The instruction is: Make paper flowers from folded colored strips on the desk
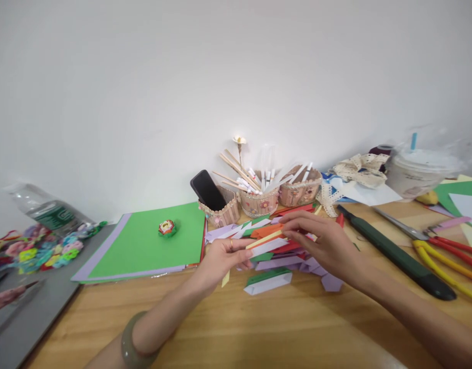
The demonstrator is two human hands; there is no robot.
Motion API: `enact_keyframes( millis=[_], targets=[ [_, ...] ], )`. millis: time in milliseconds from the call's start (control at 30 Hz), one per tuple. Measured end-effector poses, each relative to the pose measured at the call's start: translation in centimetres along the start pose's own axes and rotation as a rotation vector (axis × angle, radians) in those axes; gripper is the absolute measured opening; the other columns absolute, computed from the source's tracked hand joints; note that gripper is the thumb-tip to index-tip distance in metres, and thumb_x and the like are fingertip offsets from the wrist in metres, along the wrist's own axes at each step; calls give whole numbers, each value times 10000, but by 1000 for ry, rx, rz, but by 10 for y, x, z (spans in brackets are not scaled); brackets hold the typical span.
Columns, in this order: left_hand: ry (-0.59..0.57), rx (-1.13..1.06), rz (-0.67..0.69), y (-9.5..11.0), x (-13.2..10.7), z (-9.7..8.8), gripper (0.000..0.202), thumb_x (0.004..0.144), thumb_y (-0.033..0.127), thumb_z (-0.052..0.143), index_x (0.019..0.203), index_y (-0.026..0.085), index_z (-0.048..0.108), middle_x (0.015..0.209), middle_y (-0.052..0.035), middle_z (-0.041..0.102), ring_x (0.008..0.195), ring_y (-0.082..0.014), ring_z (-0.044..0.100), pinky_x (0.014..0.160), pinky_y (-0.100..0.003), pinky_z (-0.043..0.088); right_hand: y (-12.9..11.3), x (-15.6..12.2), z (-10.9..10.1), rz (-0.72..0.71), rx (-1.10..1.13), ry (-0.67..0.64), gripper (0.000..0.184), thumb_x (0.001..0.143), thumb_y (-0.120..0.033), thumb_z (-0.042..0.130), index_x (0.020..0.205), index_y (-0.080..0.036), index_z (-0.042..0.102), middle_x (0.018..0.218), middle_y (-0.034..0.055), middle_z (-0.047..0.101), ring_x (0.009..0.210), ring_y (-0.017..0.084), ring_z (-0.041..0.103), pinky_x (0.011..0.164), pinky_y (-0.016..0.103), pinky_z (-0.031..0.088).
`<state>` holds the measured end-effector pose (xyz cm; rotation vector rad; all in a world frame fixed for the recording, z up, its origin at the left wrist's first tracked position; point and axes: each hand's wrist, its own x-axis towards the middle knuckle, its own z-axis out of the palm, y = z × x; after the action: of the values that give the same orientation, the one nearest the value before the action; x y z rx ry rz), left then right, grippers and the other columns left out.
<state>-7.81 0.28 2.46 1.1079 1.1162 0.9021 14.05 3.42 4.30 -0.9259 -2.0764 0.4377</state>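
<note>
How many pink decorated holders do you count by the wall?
3: the left holder with the black phone in it, the middle holder with wooden sticks, and the right holder, nearest the lace.

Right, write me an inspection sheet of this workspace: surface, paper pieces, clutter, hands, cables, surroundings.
Surface: wooden table; grey board at its left.
Paper pieces: folded paper, yellow and white showing, in hand; loose pile of coloured pieces beneath and behind it.
Clutter: green sheet with a paper flower on it; phone standing in a holder; scissors, lace and cup on the right; bottle on the left, tilted.
Hands: left hand pinches the folded paper; right hand has its fingers at the other end, grip unclear.
Cables: nothing seen.
Surroundings: pale wall behind.
</note>
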Motion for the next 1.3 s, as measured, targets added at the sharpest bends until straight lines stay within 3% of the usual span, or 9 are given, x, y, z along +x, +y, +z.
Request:
enact_keyframes(
  millis=[133,233,400,500,667,800,933,1133,1300],
  targets=[
    [94,-71,-18,-2,3,-1,392,571,339,758,901,132,718,574,-34,645,506,-87,546,541,-208,449,3,1,-14,61,-39,133,153,840,-296,490,771,-221,604,902,65,659,832,205,607,727,330,467],
    [183,-122,-9,1,4,-2,342,559,317,768,848,139,729,641,-44,668,525,-82,550,552,-205,457,6,2,-28,156,-42,206,179,831,-359,495,774,-222,596,891,65,659,811,219,595,677,332,458],
    [287,-189,41,4,4,-1,369,552,328,770,876,158,722,836,-76,706,654,-118,603,604,-219,477,-2,2,-25,205,-34,-75,224,810,-387,503,729,-215,622,722,34,662,639,180,582,574,293,437],
    [269,-165,61,-2,3,2,342,569,330,760,864,161,724,879,-75,708,741,-147,615,660,-239,479,-11,-1,-9,201,-21,-113,196,816,-333,491,713,-218,611,766,31,672,659,176,590,590,287,441],
    [220,-85,93,-9,-2,9,302,602,333,738,835,142,725,755,-52,707,617,-117,579,583,-228,457,-16,-4,6,304,163,-35,201,820,-353,510,751,-201,622,944,51,669,751,182,613,644,287,468],
    [110,-109,38,-6,-8,13,324,642,361,706,896,160,709,792,-54,707,663,-148,625,562,-231,464,-14,-5,10,383,331,-23,260,793,-427,542,748,-188,634,892,57,676,773,199,623,680,300,499],
    [54,-98,11,-3,-12,15,355,657,375,692,931,149,699,673,-50,687,607,-145,622,526,-221,437,-13,-6,16,427,473,-13,286,770,-459,564,775,-184,640,835,57,674,762,203,626,687,314,524],
    [-28,-92,32,2,-16,20,352,624,334,720,930,159,707,645,-13,640,547,-82,513,556,-218,417,-11,-7,19,418,439,25,281,760,-446,585,758,-169,635,788,53,653,688,174,593,621,286,506],
    [-14,-67,35,6,-17,21,333,596,290,737,901,159,716,652,-5,637,539,-76,469,570,-227,400,-12,-7,18,380,467,28,248,764,-420,595,747,-175,634,825,51,650,713,167,594,640,280,503]
  ],
)
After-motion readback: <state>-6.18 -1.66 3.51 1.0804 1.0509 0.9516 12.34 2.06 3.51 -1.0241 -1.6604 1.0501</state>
